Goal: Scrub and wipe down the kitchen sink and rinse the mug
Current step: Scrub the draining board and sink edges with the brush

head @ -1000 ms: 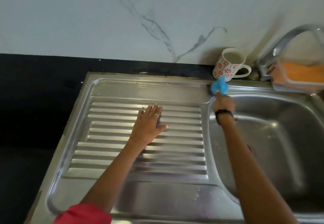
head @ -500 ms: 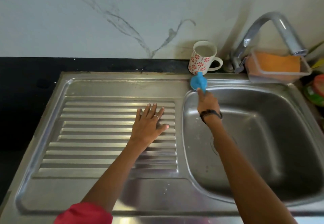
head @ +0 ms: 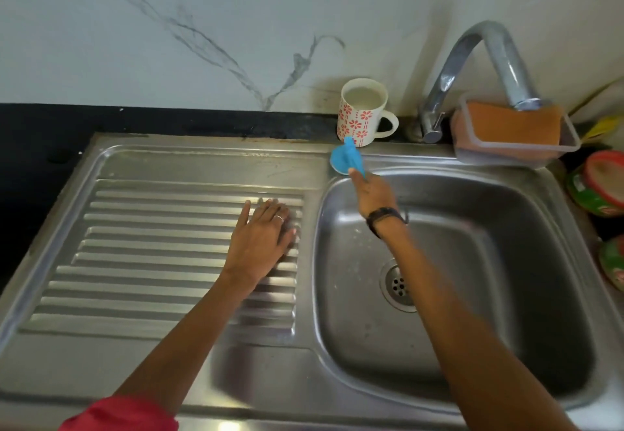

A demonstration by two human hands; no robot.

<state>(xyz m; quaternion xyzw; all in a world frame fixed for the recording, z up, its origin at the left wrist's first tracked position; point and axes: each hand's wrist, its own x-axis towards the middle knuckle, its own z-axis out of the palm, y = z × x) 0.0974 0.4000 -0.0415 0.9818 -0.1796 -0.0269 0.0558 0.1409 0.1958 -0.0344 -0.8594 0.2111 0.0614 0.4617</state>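
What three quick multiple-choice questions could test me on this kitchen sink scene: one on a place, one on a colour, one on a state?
1. Where does the mug stand?
A. in the basin
B. behind the sink's back rim, left of the tap
C. on the draining board

2. What colour is the scrubber in the right hand?
A. blue
B. green
C. yellow

3. How does the left hand lie?
A. curled round the mug
B. flat on the ribbed draining board
C. raised to the tap

Answers: B, the mug sits by the wall beside the tap; A, the scrubber is bright blue; B, the fingers are straight on the ribs.

Mug (head: 363, 113) behind the sink (head: 209, 164), left of the tap (head: 472, 69)
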